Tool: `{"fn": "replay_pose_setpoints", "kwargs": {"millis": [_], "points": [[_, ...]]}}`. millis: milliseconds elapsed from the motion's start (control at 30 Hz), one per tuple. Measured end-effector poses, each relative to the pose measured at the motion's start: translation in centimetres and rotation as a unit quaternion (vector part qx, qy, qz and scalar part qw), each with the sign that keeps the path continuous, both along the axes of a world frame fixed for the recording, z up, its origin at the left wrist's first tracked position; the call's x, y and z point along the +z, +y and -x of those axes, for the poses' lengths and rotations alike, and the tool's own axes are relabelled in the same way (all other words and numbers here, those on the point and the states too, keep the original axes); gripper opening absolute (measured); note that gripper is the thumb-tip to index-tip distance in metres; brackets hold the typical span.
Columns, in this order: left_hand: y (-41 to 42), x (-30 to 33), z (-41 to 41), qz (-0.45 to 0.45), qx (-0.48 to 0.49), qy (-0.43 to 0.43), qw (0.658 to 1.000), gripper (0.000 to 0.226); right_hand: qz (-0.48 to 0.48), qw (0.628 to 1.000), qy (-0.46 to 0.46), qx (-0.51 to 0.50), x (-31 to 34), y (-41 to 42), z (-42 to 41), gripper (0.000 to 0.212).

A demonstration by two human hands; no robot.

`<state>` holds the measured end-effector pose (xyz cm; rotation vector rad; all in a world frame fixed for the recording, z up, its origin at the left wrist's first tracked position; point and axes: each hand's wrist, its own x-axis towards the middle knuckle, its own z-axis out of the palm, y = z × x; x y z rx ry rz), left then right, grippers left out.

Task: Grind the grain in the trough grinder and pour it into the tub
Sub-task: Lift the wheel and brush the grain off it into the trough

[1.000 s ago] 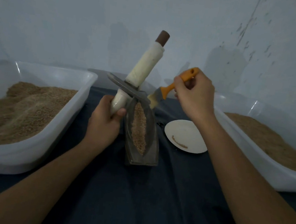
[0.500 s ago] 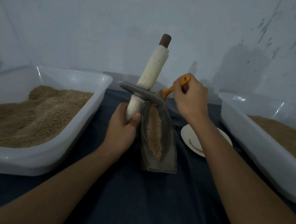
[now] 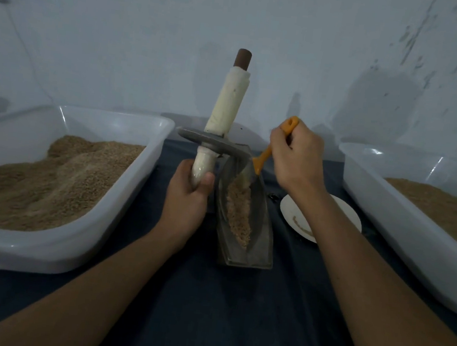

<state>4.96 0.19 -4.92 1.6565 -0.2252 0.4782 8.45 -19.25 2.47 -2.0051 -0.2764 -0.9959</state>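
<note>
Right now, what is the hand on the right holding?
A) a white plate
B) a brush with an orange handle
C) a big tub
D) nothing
B: the right hand grips the orange-handled brush, its bristles down in the trough grinder.

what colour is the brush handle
Orange; the brush handle shows in the head view, in the right hand.
</note>
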Motion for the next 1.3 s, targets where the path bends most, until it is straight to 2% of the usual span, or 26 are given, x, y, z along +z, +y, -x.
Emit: {"fn": "replay_pose_setpoints", "kwargs": {"millis": [133, 300, 500, 700, 1000, 1100, 1300], "points": [[0.1, 0.0, -0.1, 0.006, 0.0, 0.004, 1.0, 0.004, 0.01, 1.0, -0.029, -0.003, -0.4, 0.0, 0.0, 0.026], [0.1, 0.0, -0.2, 0.003, -0.005, 0.004, 1.0, 0.008, 0.059, 0.998, 0.001, 0.029, -1.5, 0.5, 0.3, 0.024], [0.0, -0.1, -0.1, -0.006, -0.017, 0.0, 1.0, 0.006, 0.027, 0.998, 0.054, 0.031, -0.4, 0.8, 1.0, 0.03], [0.1, -0.3, -0.3, -0.006, -0.019, -0.007, 1.0, 0.007, -0.072, 0.997, 0.019, 0.021, 0.3, 0.4, 1.1, 0.034], [0.2, -0.3, -0.6, -0.001, -0.017, 0.0, 1.0, 0.007, -0.033, 0.997, 0.056, 0.039, -0.7, 0.0, 0.6, 0.033], [0.2, -0.4, -0.6, 0.001, -0.011, 0.003, 1.0, 0.008, -0.062, 0.997, 0.022, 0.048, -0.1, -0.2, 0.7, 0.034], [0.2, -0.4, -0.7, 0.007, -0.012, 0.011, 1.0, 0.009, -0.039, 0.997, 0.008, 0.06, -0.6, -0.2, 0.8, 0.033]]}}
